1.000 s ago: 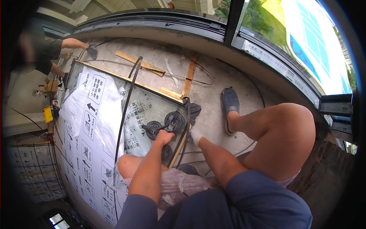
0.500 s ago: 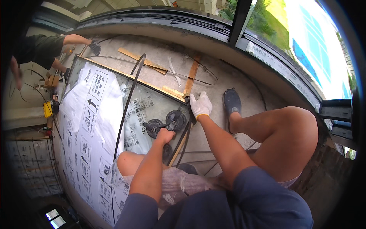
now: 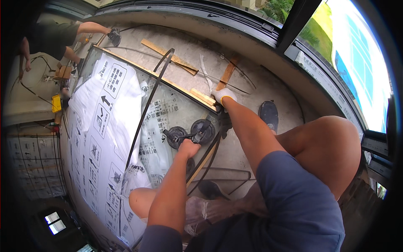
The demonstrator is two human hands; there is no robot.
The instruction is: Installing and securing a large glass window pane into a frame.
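My left hand [image 3: 189, 148], bare, is closed round the handle of a black double-cup suction lifter [image 3: 203, 131]. Both cups sit on a glass panel [image 3: 178, 111], near its corner. Printed film covers part of that panel. White printed sheeting [image 3: 94, 122] lies over its left side. At the corner, my right hand [image 3: 225, 95] wears a white knitted glove and reaches to the end of short wood strips [image 3: 203, 96] along the panel's far edge. Its fingers are mostly hidden. A black strap [image 3: 147, 103] crosses the panel and loops up beyond that edge.
Loose wood battens [image 3: 168, 56] and another wood piece [image 3: 228, 72] lie on the concrete floor. A window frame [image 3: 294, 29] runs along the far right wall. At the upper left a person in dark shorts [image 3: 56, 38] stands near a yellow object [image 3: 56, 103].
My right hand has moved from just beside the panel's corner to the wood strips at its far edge. My left hand keeps its hold on the suction lifter. The whole view has shifted.
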